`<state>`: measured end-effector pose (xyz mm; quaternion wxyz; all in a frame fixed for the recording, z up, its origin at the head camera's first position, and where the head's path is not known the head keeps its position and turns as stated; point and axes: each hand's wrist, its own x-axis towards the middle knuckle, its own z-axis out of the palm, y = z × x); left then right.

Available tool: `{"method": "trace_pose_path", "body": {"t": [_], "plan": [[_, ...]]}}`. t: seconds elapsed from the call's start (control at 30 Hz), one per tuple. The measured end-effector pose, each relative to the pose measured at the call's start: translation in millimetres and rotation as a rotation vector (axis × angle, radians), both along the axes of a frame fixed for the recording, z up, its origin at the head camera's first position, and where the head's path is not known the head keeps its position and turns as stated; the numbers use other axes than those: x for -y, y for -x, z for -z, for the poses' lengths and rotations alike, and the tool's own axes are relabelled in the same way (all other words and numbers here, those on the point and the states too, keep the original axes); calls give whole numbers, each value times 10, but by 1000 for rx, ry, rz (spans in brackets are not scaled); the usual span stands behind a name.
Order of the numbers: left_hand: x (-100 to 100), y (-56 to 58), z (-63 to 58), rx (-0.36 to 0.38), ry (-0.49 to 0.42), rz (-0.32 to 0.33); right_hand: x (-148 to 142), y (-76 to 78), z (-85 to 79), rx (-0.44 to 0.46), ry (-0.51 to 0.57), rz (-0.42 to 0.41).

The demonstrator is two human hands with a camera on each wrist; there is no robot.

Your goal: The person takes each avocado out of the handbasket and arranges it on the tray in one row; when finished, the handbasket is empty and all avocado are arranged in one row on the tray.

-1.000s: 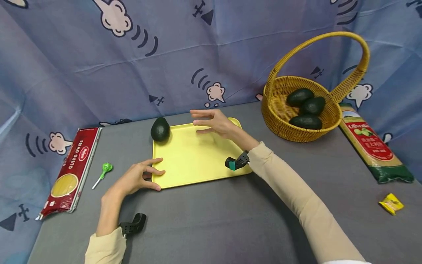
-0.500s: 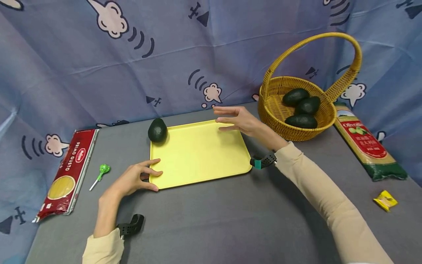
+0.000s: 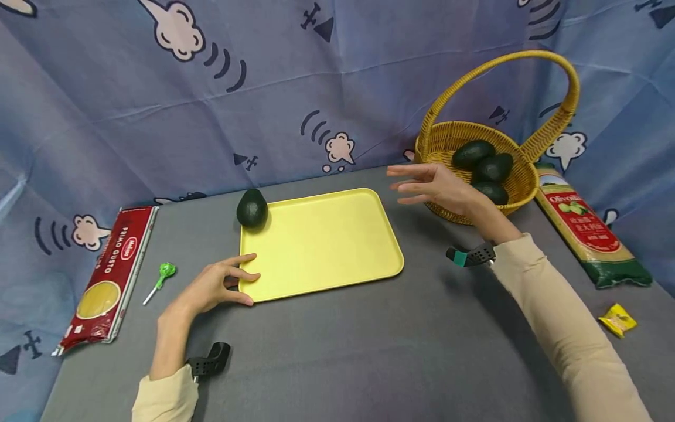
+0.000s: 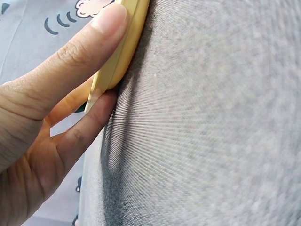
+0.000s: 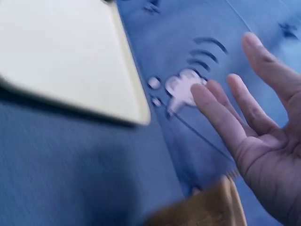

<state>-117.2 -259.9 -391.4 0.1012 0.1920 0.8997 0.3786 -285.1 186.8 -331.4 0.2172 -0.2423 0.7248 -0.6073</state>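
Note:
A yellow tray [image 3: 327, 240] lies on the grey cloth, with one dark green avocado [image 3: 252, 209] at its far left corner. My left hand [image 3: 211, 287] holds the tray's near left corner; in the left wrist view the thumb [image 4: 80, 52] lies along the rim and a fingertip touches the edge below it. Past the tray's right side, my right hand [image 3: 440, 187] is in the air with its fingers spread and nothing in them. Behind it stands a wicker basket [image 3: 514, 135] with three avocados [image 3: 473, 155] inside, one partly covered by the hand.
To the left lie a red pasta packet [image 3: 108, 278] and a green lollipop [image 3: 166, 270]. A green and gold packet [image 3: 590, 223] leans by the basket on the right, with a yellow wrapped candy [image 3: 618, 320] nearer. A patterned blue curtain [image 3: 295, 76] hangs behind.
My right hand has moved right, from above the tray to in front of the basket, with its fingers still spread. The left hand stays at the tray's corner, and the avocado has not moved.

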Motion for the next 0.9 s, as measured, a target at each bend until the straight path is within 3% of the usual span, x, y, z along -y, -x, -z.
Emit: {"method": "trace_pose_path", "body": {"t": [0.33,0.43,0.53,0.77,0.9], "plan": [[-1,-4,-13,-11,-2,12,-712,45,-148,-28,65,51],[-2,-4,-21,-12,-2,16,-935,84,-172,8,128,57],[-2,1,-25,-6,-12,17,-1163,140,-181,28,122,87],[12,4,-8,9,-21,8,-1600,266,-166,11,-205,275],[0,0,-2,7,-18,6,-1725,286,-167,32,-381,295]]}}
